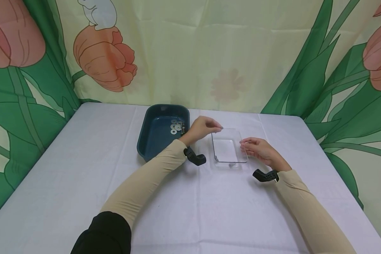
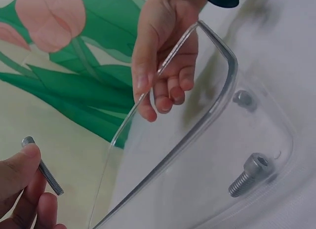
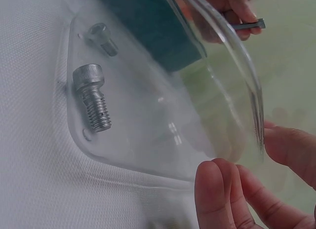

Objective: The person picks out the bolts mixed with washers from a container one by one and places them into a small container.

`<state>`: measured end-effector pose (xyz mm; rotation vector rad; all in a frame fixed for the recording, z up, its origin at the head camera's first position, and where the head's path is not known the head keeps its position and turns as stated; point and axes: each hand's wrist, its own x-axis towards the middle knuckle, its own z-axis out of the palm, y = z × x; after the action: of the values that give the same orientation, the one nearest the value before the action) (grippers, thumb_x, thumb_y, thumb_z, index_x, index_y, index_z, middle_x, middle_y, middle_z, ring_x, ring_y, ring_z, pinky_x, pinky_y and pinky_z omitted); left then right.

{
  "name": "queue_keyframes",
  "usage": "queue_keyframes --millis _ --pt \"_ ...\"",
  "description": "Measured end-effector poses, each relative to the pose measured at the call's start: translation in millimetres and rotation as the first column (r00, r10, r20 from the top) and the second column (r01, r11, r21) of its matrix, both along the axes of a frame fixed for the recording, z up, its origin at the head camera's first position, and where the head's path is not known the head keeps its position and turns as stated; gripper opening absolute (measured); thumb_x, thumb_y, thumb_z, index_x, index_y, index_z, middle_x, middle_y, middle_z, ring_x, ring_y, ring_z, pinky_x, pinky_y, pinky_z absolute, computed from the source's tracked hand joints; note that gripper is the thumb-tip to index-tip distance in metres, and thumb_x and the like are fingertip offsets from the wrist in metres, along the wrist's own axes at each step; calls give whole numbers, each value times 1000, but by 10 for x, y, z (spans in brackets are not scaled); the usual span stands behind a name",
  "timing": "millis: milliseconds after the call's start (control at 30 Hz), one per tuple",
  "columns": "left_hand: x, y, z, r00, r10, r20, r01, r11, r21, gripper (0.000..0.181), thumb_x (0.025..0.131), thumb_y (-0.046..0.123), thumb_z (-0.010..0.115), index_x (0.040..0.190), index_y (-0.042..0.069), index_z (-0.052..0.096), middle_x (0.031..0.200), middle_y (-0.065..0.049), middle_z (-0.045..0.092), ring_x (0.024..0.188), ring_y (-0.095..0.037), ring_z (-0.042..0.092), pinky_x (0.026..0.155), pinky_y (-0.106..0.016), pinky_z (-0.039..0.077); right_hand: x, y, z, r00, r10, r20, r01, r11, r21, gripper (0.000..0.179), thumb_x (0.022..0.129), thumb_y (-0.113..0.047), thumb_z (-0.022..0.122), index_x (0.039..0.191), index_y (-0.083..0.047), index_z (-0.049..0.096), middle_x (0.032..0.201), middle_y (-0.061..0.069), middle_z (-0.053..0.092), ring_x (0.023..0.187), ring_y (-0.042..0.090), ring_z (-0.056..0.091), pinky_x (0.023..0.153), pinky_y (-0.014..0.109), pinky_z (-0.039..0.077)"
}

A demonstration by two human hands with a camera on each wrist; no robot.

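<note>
My left hand (image 1: 199, 129) pinches a slim threaded bolt (image 2: 50, 177) between thumb and fingers, above the far left corner of a clear plastic box (image 1: 230, 162). The bolt tilts in the left wrist view, its head at the thumb. My right hand (image 1: 259, 150) holds the box's right wall, with the thumb and fingers (image 3: 210, 194) on either side of the rim. Inside the box lie a thick socket-head bolt (image 3: 92, 96) and another bolt (image 3: 103, 39), both towards the near side.
Left of the box stands a dark blue tray (image 1: 143, 141) with several white washers (image 1: 174, 132) and some metal bolts (image 1: 183, 130) at its right side, partly behind my left wrist. A white cloth (image 1: 165, 218) covers the table; a printed curtain (image 1: 190, 53) hangs behind it.
</note>
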<state>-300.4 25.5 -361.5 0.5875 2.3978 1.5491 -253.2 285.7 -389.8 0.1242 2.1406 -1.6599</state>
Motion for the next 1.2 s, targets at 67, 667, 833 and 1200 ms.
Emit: queue_keyframes --millis 67,667,833,1200 --pt "1 12 -4 1000 3 7 -3 1000 -7 18 85 19 70 101 11 72 103 -3 70 95 -14 62 84 -23 50 2 -2 2 1000 -2 1 2 1000 -2 24 93 -20 59 112 -8 52 93 -10 65 83 2 62 79 16 52" --pt "20 49 -17 999 -48 11 49 995 -88 17 84 16 70 99 8 73 102 -5 71 89 -15 62 75 -21 47 23 -24 43 1000 3 9 -3 1000 -5 32 93 -21 60 117 -4 49 93 -11 65 84 1 63 79 15 51" --pt "14 50 -32 998 -67 13 68 990 -121 16 84 16 70 98 8 73 101 -5 71 89 -15 61 74 -20 47 22 -22 35 1000 2 2 -2 1000 3 35 92 -21 60 120 -2 48 93 -12 65 84 1 63 78 15 51" --pt "2 52 -44 996 -84 21 86 982 -165 16 84 15 70 97 7 73 101 -7 70 91 -16 61 81 -23 50 16 -13 22 1000 -9 3 9 1000 -16 25 92 -20 61 112 -8 52 92 -12 65 83 2 64 78 16 52"
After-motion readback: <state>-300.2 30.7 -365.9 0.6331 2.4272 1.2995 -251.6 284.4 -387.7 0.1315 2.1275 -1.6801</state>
